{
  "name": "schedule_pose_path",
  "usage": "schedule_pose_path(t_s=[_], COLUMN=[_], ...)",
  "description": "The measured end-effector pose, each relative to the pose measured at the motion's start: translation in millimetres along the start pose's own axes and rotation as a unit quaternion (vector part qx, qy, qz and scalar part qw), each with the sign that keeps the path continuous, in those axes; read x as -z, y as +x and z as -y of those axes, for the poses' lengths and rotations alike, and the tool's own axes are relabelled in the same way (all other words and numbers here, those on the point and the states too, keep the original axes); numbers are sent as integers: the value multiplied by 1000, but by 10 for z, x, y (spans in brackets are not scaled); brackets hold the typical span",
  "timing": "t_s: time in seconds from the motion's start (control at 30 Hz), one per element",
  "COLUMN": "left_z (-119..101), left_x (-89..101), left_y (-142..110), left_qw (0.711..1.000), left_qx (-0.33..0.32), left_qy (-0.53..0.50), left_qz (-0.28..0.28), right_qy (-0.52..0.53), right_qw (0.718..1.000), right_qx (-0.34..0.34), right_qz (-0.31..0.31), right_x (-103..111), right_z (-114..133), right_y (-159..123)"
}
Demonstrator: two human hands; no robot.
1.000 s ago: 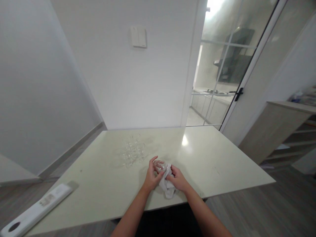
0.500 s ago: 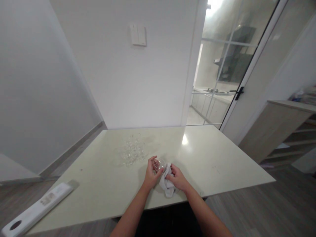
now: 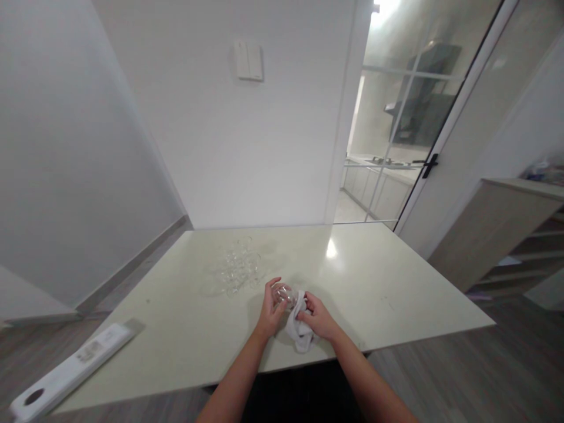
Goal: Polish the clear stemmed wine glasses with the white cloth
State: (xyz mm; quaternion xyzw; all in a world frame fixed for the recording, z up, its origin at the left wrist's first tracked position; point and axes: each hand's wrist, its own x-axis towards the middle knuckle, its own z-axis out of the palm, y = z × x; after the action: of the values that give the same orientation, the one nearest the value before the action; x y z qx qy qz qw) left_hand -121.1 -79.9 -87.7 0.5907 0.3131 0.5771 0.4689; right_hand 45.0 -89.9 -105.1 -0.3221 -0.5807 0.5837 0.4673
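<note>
A clear, rounded glass (image 3: 284, 295) lies tilted in my left hand (image 3: 268, 312), whose fingers curl round its far side with the thumb in front. My right hand (image 3: 321, 319) pinches a light grey cloth (image 3: 300, 329) against the glass's right end, and the cloth's loose part hangs down toward the table's front edge. The part of the glass under the cloth is hidden. Several clear glasses (image 3: 240, 267) stand in a cluster on the table, beyond my left hand and to its left.
The pale table (image 3: 176, 317) reaches back to a white wall with a light switch (image 3: 249, 60). A long white box (image 3: 73, 370) lies over the table's front left corner. A glass door (image 3: 396, 117) is at the back right, with a wooden shelf unit (image 3: 489, 229) beside it.
The glass has turned slightly in my left hand, so more of its rounded side shows. Both hands stay in almost the same place, and the camera has shifted a little.
</note>
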Motion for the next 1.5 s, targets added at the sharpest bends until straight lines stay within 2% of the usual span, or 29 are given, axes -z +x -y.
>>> schedule_pose_path(t_s=[0.07, 0.2, 0.4, 0.6, 0.73, 0.83, 0.97, 1.13, 1.5], left_z=[18, 46, 33, 43, 20, 4, 24, 39, 24], left_x=[5, 8, 15, 3, 5, -5, -17, -4, -3], left_y=[13, 32, 15, 40, 20, 18, 54, 70, 60], left_qw=[1000, 997, 1000, 997, 1000, 999, 996, 990, 991], left_qx=[3, 17, 19, 19, 11, 35, 64, 50, 50], left_qy=[3, 55, 2, 67, 25, 8, 62, 128, 120], left_qz=[-2, -55, 8, -35, -2, 7, -6, 32, 21], right_qy=[13, 1, -17, -7, -1, 10, 12, 20, 17], right_qw=[1000, 999, 999, 1000, 1000, 1000, 1000, 1000, 999], right_qx=[-2, 20, 26, 9, 0, 0, 14, 6, -12], right_qz=[0, -28, -19, -21, -9, -6, -19, -9, -27], right_x=[-14, -31, -17, -6, -3, -7, -18, -14, -24], right_z=[9, 13, 9, 8, 16, 26, 38, 24, 85], right_y=[-3, -9, -7, -7, -11, -19, -28, -25, -27])
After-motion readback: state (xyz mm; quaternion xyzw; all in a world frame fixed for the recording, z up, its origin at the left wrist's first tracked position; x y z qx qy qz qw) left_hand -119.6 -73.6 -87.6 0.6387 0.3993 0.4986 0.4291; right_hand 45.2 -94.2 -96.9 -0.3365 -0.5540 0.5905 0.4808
